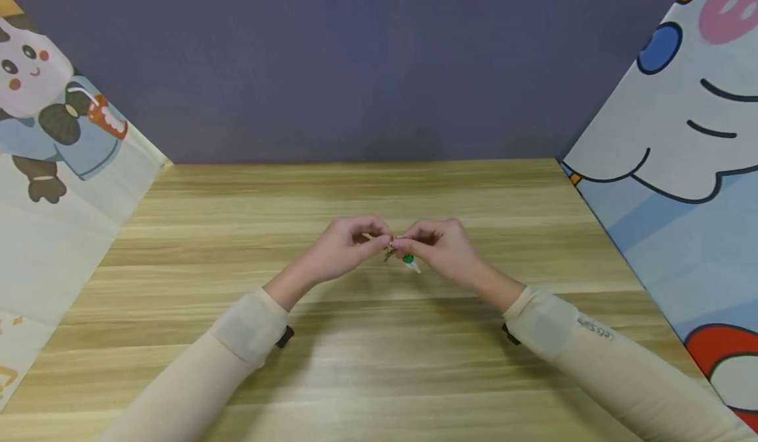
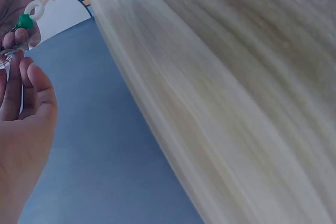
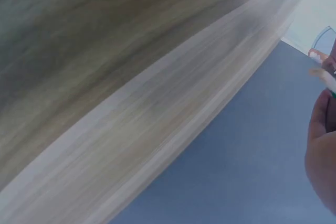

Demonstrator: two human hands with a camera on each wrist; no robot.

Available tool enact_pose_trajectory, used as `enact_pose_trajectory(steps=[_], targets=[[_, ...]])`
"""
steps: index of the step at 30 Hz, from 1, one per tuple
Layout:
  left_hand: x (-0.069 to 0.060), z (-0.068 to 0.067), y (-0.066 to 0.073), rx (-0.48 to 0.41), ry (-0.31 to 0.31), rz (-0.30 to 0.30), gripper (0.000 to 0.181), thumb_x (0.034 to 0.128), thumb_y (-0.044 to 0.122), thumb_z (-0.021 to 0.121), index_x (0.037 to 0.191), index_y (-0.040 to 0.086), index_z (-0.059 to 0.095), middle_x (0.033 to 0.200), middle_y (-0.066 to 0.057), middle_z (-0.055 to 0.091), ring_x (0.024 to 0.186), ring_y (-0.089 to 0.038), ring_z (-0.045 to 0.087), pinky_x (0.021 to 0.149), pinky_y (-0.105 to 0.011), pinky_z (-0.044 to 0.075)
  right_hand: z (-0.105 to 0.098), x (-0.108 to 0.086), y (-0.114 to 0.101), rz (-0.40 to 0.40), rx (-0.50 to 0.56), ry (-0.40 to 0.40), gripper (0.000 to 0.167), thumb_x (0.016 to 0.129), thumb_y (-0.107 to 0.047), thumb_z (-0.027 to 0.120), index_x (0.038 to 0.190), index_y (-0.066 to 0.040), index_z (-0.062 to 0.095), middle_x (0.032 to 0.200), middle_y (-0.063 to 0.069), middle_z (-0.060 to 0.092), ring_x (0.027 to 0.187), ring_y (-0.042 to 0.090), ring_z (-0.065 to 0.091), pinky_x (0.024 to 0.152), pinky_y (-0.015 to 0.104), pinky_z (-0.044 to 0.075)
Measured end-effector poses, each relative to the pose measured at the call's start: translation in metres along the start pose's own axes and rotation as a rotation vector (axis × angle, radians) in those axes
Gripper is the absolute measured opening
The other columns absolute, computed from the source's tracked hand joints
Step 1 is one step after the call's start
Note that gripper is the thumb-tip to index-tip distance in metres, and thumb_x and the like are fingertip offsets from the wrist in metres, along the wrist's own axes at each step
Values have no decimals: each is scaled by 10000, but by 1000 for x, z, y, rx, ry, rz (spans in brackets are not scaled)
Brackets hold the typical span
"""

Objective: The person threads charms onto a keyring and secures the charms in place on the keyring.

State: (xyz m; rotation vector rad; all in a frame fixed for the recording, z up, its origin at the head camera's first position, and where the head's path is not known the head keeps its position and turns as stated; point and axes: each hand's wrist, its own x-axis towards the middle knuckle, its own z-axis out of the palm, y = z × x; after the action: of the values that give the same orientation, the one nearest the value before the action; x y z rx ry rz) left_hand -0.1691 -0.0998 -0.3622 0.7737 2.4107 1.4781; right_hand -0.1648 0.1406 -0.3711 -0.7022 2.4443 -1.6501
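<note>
Wood-grain table [image 1: 367, 376] runs up to a plain grey-blue back wall [image 1: 367, 67]; cartoon-printed panels flank it, left panel [image 1: 35, 159] with an animal in a bow and a red drink, right panel [image 1: 669, 126] mostly white and light blue. Person's left hand [image 1: 349, 248] and right hand [image 1: 445, 250] meet near mid-table, fingertips almost touching, both in narrow pinch grips on a small metal piece [image 1: 388, 254]. Metal piece sits between the fingertips, mostly covered, exact shape too small to tell. Green-and-white charm [image 1: 409, 260] hangs just under the right fingertips, green part nearest them; left wrist view shows its white part curved. Right wrist view catches only part of the hand at the edge. Cream sleeves [image 1: 189, 376] on both arms, dark lettering on the right one.
</note>
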Motion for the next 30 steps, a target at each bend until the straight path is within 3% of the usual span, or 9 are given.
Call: enact_pose_trajectory(steps=[4, 7, 12, 16, 19, 24, 30], targets=[[-1, 0, -1, -20, 15, 1, 163, 1052, 275, 699, 1145, 166, 777, 1176, -9, 762, 1104, -263, 721, 960, -420, 600, 2, 1, -5, 24, -15, 31, 159, 998, -261, 772, 946, -116, 811, 870, 34, 806, 771, 195, 764, 700, 300, 605], [0, -2, 0, 40, 33, 26, 136, 1044, 247, 711, 1112, 163, 793, 1149, 11, 783, 1086, -174, 695, 967, -415, 590, 2, 2, -8, 7, -27, 28, 136, 1006, -244, 763, 965, -124, 810, 887, 38, 810, 800, 178, 776, 740, 317, 630], [2, -4, 3, 160, 73, 97, 83, 1038, 183, 709, 1038, 159, 788, 1056, 21, 766, 978, -150, 657, 835, -344, 543, -1, 4, -11, -90, -111, 9, 115, 1012, -189, 748, 1048, -92, 798, 915, 45, 818, 842, 192, 792, 772, 281, 634], [3, -5, 3, 177, 62, 84, 82, 1034, 168, 711, 1012, 142, 785, 965, -19, 750, 827, -184, 590, 712, -298, 462, -4, 6, -10, -147, -168, -26, 127, 1016, -160, 735, 1073, -83, 818, 924, 48, 825, 863, 201, 801, 800, 298, 647], [3, -5, 2, 149, 29, 45, 95, 1043, 162, 696, 1022, 127, 782, 953, -86, 768, 794, -243, 615, 686, -280, 495, -4, 7, -9, -117, -146, -43, 125, 1021, -159, 730, 1046, -92, 833, 914, 68, 821, 845, 169, 789, 779, 349, 652], [3, -4, 2, 107, 12, 41, 103, 1051, 97, 667, 1023, 73, 763, 926, -153, 761, 856, -362, 678, 689, -298, 546, -3, 7, -8, -33, -55, -36, 125, 1020, -156, 733, 1038, -77, 828, 907, 81, 812, 819, 161, 775, 778, 493, 648], [2, -3, 3, 44, 20, 37, 117, 1056, 56, 641, 1026, 45, 753, 907, -141, 761, 822, -206, 690, 748, -463, 606, -3, 6, -7, 37, 33, -20, 140, 1022, -161, 730, 1062, -65, 824, 942, 118, 810, 845, 154, 777, 817, 453, 654]])
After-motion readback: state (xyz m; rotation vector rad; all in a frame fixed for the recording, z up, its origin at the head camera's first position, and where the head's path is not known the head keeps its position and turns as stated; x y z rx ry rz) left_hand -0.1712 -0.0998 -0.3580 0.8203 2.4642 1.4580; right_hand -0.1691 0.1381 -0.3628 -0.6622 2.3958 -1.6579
